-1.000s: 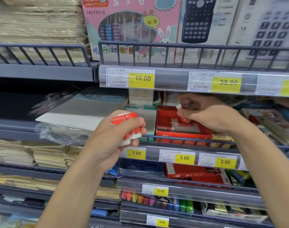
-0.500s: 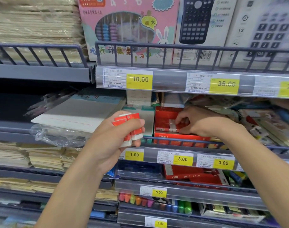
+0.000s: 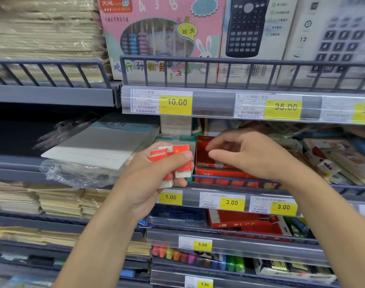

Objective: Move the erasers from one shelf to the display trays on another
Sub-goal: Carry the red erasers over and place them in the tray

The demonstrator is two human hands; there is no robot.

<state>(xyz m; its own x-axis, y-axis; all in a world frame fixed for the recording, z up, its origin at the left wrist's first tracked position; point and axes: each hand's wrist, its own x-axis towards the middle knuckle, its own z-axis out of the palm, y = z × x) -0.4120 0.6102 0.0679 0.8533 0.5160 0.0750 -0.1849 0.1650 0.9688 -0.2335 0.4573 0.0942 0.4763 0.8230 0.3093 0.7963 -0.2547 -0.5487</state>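
Observation:
My left hand (image 3: 154, 175) grips a bunch of erasers (image 3: 173, 161) with red sleeves and white ends, held in front of the middle shelf. To its right stands a red display tray (image 3: 206, 161) with a few erasers (image 3: 221, 164) lying inside. My right hand (image 3: 248, 154) hovers over that tray with fingers loosely spread toward the left hand, and nothing is visible in it.
A grey wire rail (image 3: 235, 179) runs along the shelf front below the tray. A teal box (image 3: 177, 139) and a wrapped paper pad (image 3: 98, 146) lie left of the tray. Abacus and calculator boxes (image 3: 248, 28) fill the shelf above. Price labels line the edges.
My right hand has risen out of the red tray, where it set an eraser down, and moved left toward the left hand. The left hand stays put with its erasers.

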